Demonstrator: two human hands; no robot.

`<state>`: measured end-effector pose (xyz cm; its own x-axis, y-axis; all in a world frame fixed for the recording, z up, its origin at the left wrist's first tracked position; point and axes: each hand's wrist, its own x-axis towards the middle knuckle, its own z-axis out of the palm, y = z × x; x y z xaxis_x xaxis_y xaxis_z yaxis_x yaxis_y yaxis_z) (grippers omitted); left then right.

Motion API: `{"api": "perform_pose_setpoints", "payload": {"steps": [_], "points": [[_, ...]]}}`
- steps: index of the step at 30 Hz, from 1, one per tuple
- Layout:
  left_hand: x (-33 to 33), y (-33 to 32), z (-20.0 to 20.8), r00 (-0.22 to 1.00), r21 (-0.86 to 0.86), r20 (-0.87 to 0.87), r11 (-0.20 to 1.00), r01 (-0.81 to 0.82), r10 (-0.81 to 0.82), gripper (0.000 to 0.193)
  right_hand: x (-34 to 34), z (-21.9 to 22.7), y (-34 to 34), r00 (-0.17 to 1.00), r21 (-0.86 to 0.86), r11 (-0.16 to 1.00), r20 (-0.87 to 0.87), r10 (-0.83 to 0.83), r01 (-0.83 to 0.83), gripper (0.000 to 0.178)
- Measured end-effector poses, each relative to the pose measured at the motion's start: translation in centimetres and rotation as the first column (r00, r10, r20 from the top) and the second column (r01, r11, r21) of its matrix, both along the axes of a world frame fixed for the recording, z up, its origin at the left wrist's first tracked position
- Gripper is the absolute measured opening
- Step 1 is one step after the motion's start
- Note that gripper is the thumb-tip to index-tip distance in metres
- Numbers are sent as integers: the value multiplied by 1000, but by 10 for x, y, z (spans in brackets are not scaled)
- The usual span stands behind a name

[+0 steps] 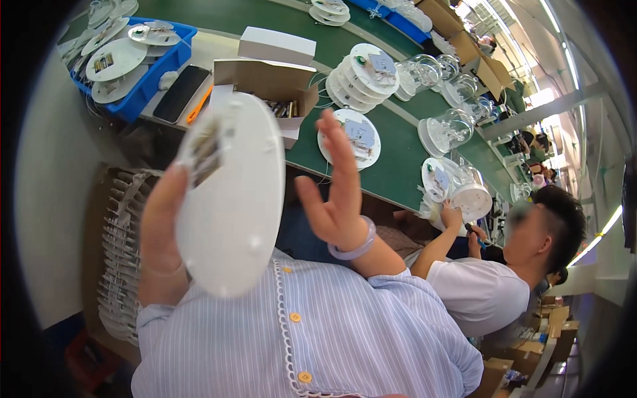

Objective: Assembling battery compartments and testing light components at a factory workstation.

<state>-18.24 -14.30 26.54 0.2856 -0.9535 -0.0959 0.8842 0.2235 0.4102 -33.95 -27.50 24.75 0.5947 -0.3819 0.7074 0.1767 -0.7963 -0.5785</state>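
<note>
Left hand point(159, 229) holds up a white disc point(232, 205)

At far left, a blue bin point(139, 96) is heaped with discs, a phone point(184, 94) and orange tool point(200, 106) just beside it; the left grip is clasped on the white disc's edge, before the shirt point(358, 325) and a box point(232, 76) of batteries point(286, 108); the right hand point(342, 209) grasps nothing, fingers spread; stacked discs point(352, 83) stand on the table point(398, 132); at right sits a co-worker point(474, 292)

The green workbench point(398, 136), stacked discs point(358, 78) and co-worker point(481, 292) show an assembly workshop.
</note>
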Motion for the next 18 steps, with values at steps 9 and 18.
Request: {"api": "perform_pose_setpoints", "payload": {"steps": [9, 18], "points": [[6, -49, -86, 729, -79, -320, 784, 616, -605, 49, -28, 12, -33, 968, -26, 999, -252, 11, -18, 20], [23, -33, -98, 672, 347, 334, 749, 565, -661, 53, -85, -50, -115, 851, 835, 520, 131, -508, 181, 20]]}}
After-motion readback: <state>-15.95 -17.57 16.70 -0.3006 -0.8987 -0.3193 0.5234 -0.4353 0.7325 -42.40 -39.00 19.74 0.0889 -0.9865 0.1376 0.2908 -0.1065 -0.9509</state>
